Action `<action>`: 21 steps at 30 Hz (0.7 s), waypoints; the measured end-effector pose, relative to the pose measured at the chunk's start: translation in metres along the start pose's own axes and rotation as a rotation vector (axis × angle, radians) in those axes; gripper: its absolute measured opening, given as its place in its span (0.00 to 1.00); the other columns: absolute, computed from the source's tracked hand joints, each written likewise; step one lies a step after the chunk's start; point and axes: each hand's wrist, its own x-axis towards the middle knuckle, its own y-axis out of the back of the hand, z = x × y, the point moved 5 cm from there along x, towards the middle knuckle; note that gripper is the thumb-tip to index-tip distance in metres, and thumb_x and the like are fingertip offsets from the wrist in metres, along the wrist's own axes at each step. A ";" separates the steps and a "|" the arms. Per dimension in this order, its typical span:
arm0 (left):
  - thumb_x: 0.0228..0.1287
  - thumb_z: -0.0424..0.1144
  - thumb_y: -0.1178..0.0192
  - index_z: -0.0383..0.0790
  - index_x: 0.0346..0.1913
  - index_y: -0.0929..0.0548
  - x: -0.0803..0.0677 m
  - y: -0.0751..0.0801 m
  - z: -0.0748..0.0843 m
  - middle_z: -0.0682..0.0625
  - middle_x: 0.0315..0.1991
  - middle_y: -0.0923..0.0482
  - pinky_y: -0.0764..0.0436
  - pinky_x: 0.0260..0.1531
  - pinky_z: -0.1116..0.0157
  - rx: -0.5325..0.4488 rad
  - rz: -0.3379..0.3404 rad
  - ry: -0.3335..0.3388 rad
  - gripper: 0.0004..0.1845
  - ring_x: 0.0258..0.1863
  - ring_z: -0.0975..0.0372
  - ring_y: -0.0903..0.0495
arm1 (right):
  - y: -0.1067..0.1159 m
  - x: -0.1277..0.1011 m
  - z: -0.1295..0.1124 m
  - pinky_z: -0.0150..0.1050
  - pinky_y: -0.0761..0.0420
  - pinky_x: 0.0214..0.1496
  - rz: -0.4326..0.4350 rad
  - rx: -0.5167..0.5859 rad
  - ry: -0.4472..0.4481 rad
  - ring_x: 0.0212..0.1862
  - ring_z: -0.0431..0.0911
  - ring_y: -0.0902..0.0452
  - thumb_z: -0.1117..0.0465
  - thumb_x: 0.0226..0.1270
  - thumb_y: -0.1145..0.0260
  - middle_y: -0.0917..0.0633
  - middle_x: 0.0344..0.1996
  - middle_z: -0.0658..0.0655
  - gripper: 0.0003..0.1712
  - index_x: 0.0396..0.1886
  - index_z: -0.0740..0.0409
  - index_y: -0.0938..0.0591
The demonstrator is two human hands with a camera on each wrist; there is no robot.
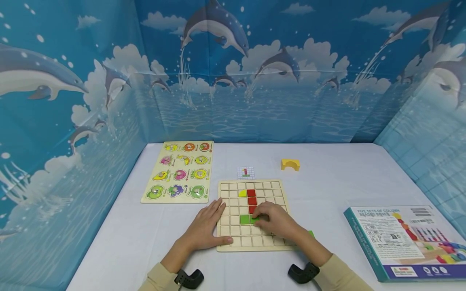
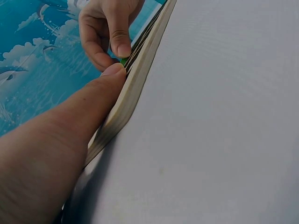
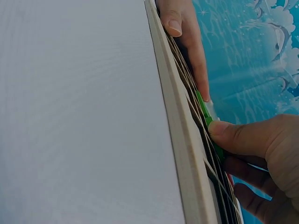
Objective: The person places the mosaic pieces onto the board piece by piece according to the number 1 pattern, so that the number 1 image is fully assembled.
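A wooden grid board [image 1: 233, 241] lies in front of me. My left hand [image 1: 205, 226] rests along its left edge, fingers extended and thumb at the lower left corner. With thumb and fingertips, my right hand [image 1: 274, 220] pinches a small green tile [image 3: 209, 121] low at the grid. Directly left of it, another green tile [image 1: 244, 220] sits in a cell. Above them runs a column of red tiles [image 1: 252, 201], with a yellow rounded piece [image 1: 242, 193] beside the top one. The right hand's fingers partly cover the pinched tile in the head view.
Behind the board lies a small gridded pattern card [image 1: 245, 173]. A fruit picture board [image 1: 178, 171] is at the back left, a yellow arch block [image 1: 290, 164] at the back right. A boxed set [image 1: 404, 242] lies on the right; a green piece [image 1: 311, 233] peeks out beside my right forearm.
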 end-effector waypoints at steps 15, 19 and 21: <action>0.47 0.76 0.51 0.41 0.73 0.51 0.000 0.000 0.000 0.48 0.73 0.59 0.50 0.65 0.54 0.001 0.010 -0.011 0.57 0.71 0.57 0.59 | 0.000 0.000 0.002 0.38 0.24 0.46 0.007 0.011 -0.011 0.42 0.38 0.24 0.61 0.51 0.27 0.18 0.35 0.39 0.06 0.30 0.47 0.15; 0.48 0.76 0.50 0.41 0.73 0.51 0.000 0.000 0.000 0.48 0.73 0.59 0.50 0.65 0.53 -0.003 0.010 -0.012 0.57 0.71 0.57 0.59 | 0.001 0.000 0.003 0.37 0.23 0.46 -0.004 0.025 -0.033 0.43 0.37 0.24 0.60 0.51 0.27 0.18 0.36 0.40 0.06 0.31 0.47 0.14; 0.47 0.76 0.51 0.41 0.73 0.51 0.000 0.000 0.000 0.49 0.73 0.59 0.51 0.65 0.53 -0.006 0.004 -0.007 0.57 0.71 0.57 0.60 | 0.003 0.000 0.003 0.36 0.23 0.47 -0.013 0.043 -0.044 0.43 0.36 0.24 0.60 0.52 0.28 0.17 0.36 0.41 0.06 0.31 0.47 0.14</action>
